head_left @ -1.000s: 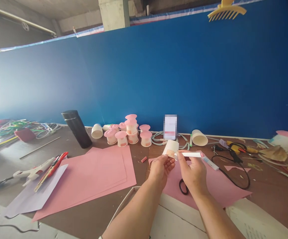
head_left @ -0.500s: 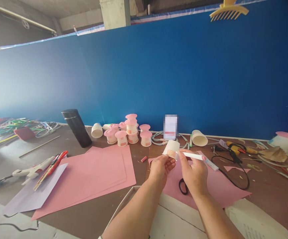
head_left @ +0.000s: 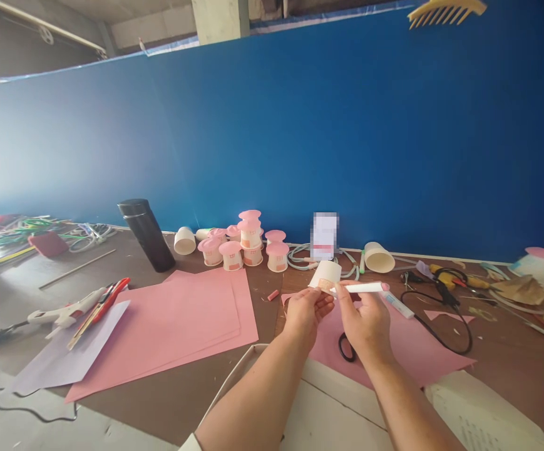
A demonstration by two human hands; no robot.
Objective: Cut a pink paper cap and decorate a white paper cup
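Note:
My left hand point(head_left: 305, 311) is closed on the lower rim of a small white paper cup point(head_left: 327, 274), which is held upside down above the pink sheets. An orange-pink drawn patch shows low on the cup's side. Between the fingers of my right hand point(head_left: 367, 319) is a white marker point(head_left: 366, 287) with a pink end, its tip at the patch. Behind, against the blue panel, stand several finished-looking paper cup houses point(head_left: 278, 257) with pink round tops; some are stacked. A small pink marker cap point(head_left: 273, 295) lies on the table left of my hands.
Pink paper point(head_left: 168, 326) covers the table's left part, with a glue gun point(head_left: 67, 310) and a red cutter point(head_left: 107, 304) beyond a lilac sheet point(head_left: 79, 351). A black bottle point(head_left: 147, 235) stands behind. Loose cups point(head_left: 379, 257), cables point(head_left: 441, 335) and scraps lie right.
The marker has turned slightly to lie more level, with its tip still at the cup. The cup and both hands stay almost in place; the view has shifted slightly.

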